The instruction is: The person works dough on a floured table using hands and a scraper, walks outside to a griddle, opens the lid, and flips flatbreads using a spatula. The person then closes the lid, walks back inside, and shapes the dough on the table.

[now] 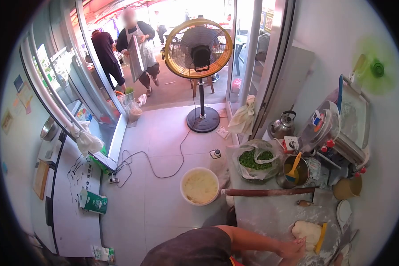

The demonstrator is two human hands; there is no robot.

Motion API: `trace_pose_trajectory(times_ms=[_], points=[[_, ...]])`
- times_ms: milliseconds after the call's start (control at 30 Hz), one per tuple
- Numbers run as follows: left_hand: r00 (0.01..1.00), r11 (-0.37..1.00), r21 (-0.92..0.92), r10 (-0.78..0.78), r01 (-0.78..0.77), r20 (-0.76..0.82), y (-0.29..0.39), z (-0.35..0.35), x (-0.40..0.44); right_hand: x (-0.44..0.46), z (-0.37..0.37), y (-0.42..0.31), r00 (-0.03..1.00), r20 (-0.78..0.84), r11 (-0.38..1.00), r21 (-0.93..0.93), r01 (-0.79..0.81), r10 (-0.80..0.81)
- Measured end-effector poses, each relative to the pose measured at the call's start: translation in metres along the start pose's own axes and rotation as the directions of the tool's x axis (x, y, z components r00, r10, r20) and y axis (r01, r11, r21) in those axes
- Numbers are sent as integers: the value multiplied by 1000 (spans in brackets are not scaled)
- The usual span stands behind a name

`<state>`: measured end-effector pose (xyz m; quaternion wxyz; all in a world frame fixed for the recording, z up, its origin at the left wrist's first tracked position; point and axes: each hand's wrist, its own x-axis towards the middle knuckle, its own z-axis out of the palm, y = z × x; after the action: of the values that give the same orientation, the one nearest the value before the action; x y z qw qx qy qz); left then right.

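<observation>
A pale lump of dough (307, 231) lies on the floured worktop (264, 215) at the lower right. My left hand (292, 249) reaches in from the dark sleeve, its fingers bent and pressed together against the dough's near edge. Along the far side of the dough is a yellow scraper (320, 238). My right hand (341, 256) shows only in part at the bottom edge, beside the scraper; its fingers are too cut off to read. A short wooden-handled tool (304, 203) lies beyond the dough, and a round white lid-like disc (343, 210) is to the right.
A long brown rolling pin (270, 192) lies across the worktop. Behind it stand a bag of chopped greens (257, 159), a pot with a brush (293, 170) and a kettle (283, 126). A white tub (199, 186) and a fan (202, 119) are on the floor; a person (139, 48) carries a board outside.
</observation>
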<state>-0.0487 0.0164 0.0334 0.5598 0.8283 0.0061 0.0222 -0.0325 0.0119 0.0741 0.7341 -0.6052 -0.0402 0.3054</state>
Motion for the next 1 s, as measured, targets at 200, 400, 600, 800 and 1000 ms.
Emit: trace_pose_trajectory(times_ms=[200,400,600,800,1000], points=[[969,958,147,245,-248,41,-6,4,-5,-13,-2,0,998,-58,999,-34,34,-36],[985,971,167,163,-171,60,-41,8,17,-28,-16,-1,991,-118,998,-30,53,-57],[923,891,266,-384,369,6,11,-72,-5,-29,-60,-24,990,-129,980,181,87,-64],[778,602,-779,-570,175,-265,1,7,55,-13,-68,39,998,-54,982,183,39,-30],[897,964,-219,38,-148,-440,41,9,42,-39,-76,-19,996,-15,854,515,-69,90]])
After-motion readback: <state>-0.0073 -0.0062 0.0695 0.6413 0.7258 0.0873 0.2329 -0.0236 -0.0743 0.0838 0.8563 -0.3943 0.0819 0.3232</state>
